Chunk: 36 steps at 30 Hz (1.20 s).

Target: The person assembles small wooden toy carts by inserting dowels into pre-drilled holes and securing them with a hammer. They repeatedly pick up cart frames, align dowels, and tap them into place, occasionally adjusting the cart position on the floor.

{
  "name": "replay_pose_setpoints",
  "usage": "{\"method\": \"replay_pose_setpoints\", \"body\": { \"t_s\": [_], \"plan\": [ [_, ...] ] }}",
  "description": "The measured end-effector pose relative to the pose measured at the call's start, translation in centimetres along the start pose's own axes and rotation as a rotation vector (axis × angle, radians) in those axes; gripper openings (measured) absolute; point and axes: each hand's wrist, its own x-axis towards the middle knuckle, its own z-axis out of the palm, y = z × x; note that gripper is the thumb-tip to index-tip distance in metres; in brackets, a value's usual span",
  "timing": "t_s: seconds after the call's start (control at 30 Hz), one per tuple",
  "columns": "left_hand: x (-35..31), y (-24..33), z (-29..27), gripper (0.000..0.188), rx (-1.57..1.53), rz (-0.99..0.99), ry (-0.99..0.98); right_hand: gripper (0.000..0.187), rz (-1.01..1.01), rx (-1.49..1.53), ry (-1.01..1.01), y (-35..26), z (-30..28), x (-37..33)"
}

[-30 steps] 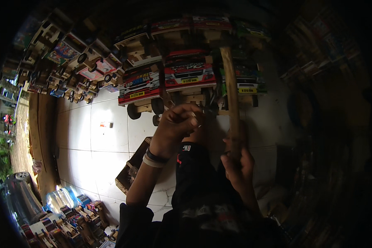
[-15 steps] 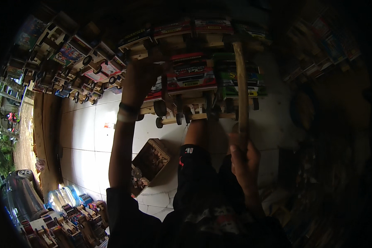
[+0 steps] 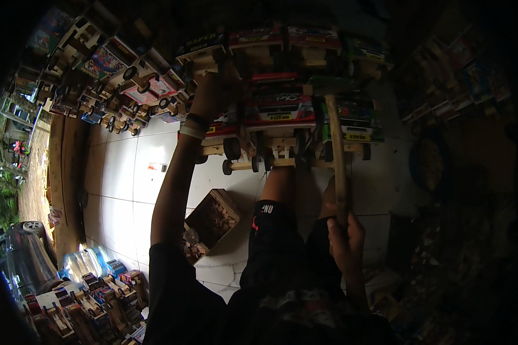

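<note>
Right hand was curled round the near end of a wooden stick (probably stiff, light; decent grip spot), well in from the floor's left edge. Left hand, by the red truck: couldn't tell.

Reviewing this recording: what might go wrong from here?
The long, bare-wood handle in the right grip crosses the view of the green toy truck with black wheels; a swing might knock it. The left grip, in shadow, might bump the red toy truck with pale wooden axles to its right.
</note>
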Motion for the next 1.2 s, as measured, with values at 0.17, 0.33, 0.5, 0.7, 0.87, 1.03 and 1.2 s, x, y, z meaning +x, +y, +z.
{"method": "replay_pose_setpoints", "body": {
  "t_s": [0.17, 0.33, 0.5, 0.7, 0.87, 1.03, 1.2],
  "plan": [
    [-0.4, 0.6, -0.4, 0.022, -0.003, 0.068, 0.017, 0.038, -0.124, -0.187, 0.01, -1.0, 0.9, 1.0],
    [-0.8, 0.8, 0.3, 0.019, 0.035, 0.132, 0.125, 0.049, -0.301, -0.522, 0.007, -2.3, 2.3, 2.3],
    [-0.9, 0.6, 1.2, 0.02, -0.012, 0.265, 0.262, 0.051, -0.392, -0.708, -0.062, -3.5, 3.1, 3.5],
    [-1.1, 0.7, 0.9, 0.021, 0.083, 0.21, 0.22, 0.05, -0.447, -0.601, -0.072, -3.9, 3.4, 3.3],
    [-1.0, 0.5, 1.2, 0.021, 0.109, 0.214, 0.247, 0.049, -0.346, -0.693, -0.109, -3.6, 3.0, 3.8],
    [-0.7, -0.5, 1.8, 0.022, 0.112, 0.234, 0.261, 0.049, -0.346, -0.748, -0.089, -3.6, 2.6, 4.0],
    [-0.7, -0.4, 1.8, 0.022, 0.105, 0.221, 0.254, 0.05, -0.342, -0.791, -0.104, -4.0, 2.6, 3.9]
  ]
}}
